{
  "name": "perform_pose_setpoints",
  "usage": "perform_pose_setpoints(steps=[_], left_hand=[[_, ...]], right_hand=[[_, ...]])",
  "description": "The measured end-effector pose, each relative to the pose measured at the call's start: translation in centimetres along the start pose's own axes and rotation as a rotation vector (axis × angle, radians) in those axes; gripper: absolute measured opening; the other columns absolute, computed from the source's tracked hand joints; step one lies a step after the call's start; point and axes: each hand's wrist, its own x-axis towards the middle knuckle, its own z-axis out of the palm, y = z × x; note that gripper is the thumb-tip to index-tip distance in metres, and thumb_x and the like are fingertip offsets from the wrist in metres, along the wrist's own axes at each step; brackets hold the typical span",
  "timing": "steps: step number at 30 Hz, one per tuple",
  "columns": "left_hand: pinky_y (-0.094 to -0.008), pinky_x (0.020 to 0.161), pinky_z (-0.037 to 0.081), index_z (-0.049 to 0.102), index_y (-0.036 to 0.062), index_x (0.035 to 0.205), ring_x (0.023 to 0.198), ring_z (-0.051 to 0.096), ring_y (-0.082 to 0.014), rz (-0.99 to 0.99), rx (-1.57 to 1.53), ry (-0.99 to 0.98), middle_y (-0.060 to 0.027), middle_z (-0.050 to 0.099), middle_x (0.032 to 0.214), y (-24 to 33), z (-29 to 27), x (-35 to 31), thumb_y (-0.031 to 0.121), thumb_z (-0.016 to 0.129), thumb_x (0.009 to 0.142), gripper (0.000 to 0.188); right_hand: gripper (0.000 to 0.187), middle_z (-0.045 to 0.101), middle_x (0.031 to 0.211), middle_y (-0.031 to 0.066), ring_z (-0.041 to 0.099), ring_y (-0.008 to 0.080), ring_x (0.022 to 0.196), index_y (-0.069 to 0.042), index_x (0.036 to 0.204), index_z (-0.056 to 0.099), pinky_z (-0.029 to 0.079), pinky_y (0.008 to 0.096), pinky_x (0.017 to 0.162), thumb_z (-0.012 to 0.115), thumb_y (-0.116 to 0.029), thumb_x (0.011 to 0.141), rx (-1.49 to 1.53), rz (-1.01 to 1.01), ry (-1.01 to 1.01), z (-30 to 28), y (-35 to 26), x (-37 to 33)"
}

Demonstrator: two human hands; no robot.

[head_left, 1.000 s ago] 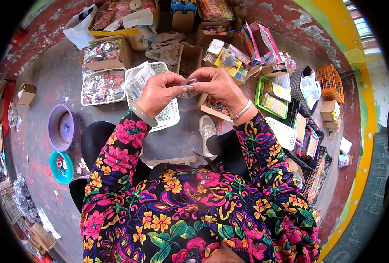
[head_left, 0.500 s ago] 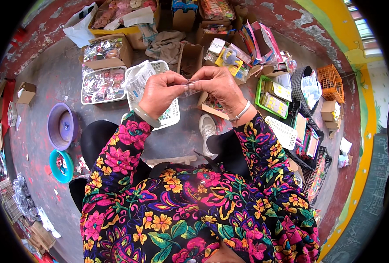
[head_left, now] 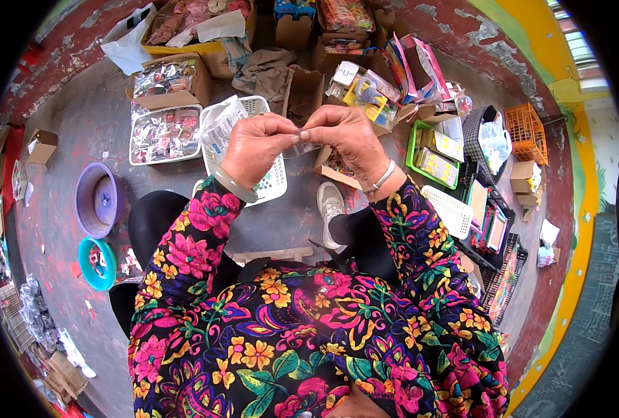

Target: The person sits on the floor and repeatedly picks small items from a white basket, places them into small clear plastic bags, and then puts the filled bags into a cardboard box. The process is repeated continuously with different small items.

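Note:
My left hand (head_left: pixel 256 148) and my right hand (head_left: pixel 351 139) meet at the fingertips in front of me. Both pinch a small piece of clear plastic (head_left: pixel 304 148), which hangs just under the fingers; its exact kind is too small to make out. Beneath my left hand stands a white perforated basket (head_left: pixel 274 182) with a clear plastic bag (head_left: pixel 220 127) of packets at its left side. Below my right hand, a cardboard box (head_left: pixel 337 180) holds small colourful pieces, partly hidden by the hand.
A white basket of shiny packets (head_left: pixel 166 136) sits to the left. Further left are a purple basin (head_left: pixel 99 200) and a turquoise bowl (head_left: pixel 97 265). At right stand a green basket (head_left: pixel 431 155), an orange crate (head_left: pixel 527 134) and black crates (head_left: pixel 487 223). Boxes line the far wall.
Both hands stay in nearly the same place, fingertips still together. The clear plastic under the fingers has shifted slightly.

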Motion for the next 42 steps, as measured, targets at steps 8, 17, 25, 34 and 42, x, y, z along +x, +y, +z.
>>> perform_pose_setpoints(steps=[8, 17, 25, 34, 42], left_hand=[[-0.0229, 0.061, 0.046, 0.067, -0.0021, 0.077, 0.067, 0.058, -0.0123, 0.055, 0.142, 0.107, -0.0072, 0.063, 0.072, 0.2, 0.2, -0.3, -0.001, 0.065, 0.068, 0.008], [-0.0201, 0.066, 0.046, 0.065, -0.0042, 0.088, 0.073, 0.057, -0.0081, -0.358, -0.205, 0.063, -0.0052, 0.064, 0.081, 0.5, -1.2, 0.2, 0.004, 0.065, 0.076, 0.014], [-0.0202, 0.069, 0.046, 0.063, -0.0048, 0.094, 0.075, 0.057, -0.0082, -0.35, -0.235, 0.034, -0.0053, 0.064, 0.084, 1.6, -0.9, 0.2, 0.005, 0.066, 0.078, 0.019], [-0.0187, 0.062, 0.045, 0.064, -0.0039, 0.09, 0.069, 0.055, -0.0065, -0.247, -0.166, 0.028, -0.0031, 0.063, 0.08, 0.4, -0.7, 0.3, 0.005, 0.064, 0.079, 0.014], [-0.0204, 0.056, 0.043, 0.065, -0.0022, 0.082, 0.063, 0.054, -0.0057, -0.024, 0.125, 0.047, -0.0035, 0.063, 0.07, -0.3, -0.1, -0.2, 0.004, 0.064, 0.076, 0.009]], right_hand=[[0.007, 0.06, 0.07, 0.0032, 0.054, 0.0081, 0.066, 0.003, 0.073, 0.065, 0.044, 0.0211, 0.06, 0.068, -0.001, 0.068, -0.034, -0.131, 0.102, 1.1, 1.2, 0.3], [0.019, 0.064, 0.082, 0.005, 0.059, 0.0092, 0.073, 0.004, 0.09, 0.064, 0.047, 0.0202, 0.068, 0.067, -0.007, 0.075, 0.1, 0.056, -0.027, -0.2, -0.2, 0.6], [0.017, 0.064, 0.08, 0.0043, 0.058, 0.0083, 0.073, 0.004, 0.089, 0.064, 0.045, 0.0194, 0.068, 0.066, -0.007, 0.075, 0.145, 0.036, -0.027, -0.8, 0.4, 0.6], [0.015, 0.062, 0.076, 0.0024, 0.055, 0.0073, 0.07, 0.004, 0.086, 0.064, 0.045, 0.0199, 0.065, 0.065, -0.007, 0.076, 0.023, 0.027, -0.006, -0.1, -0.3, 0.4], [0.013, 0.06, 0.076, 0.0016, 0.054, 0.0077, 0.072, 0.002, 0.081, 0.065, 0.042, 0.0206, 0.065, 0.067, -0.007, 0.072, -0.098, 0.011, -0.031, -0.2, -0.1, 0.3]])
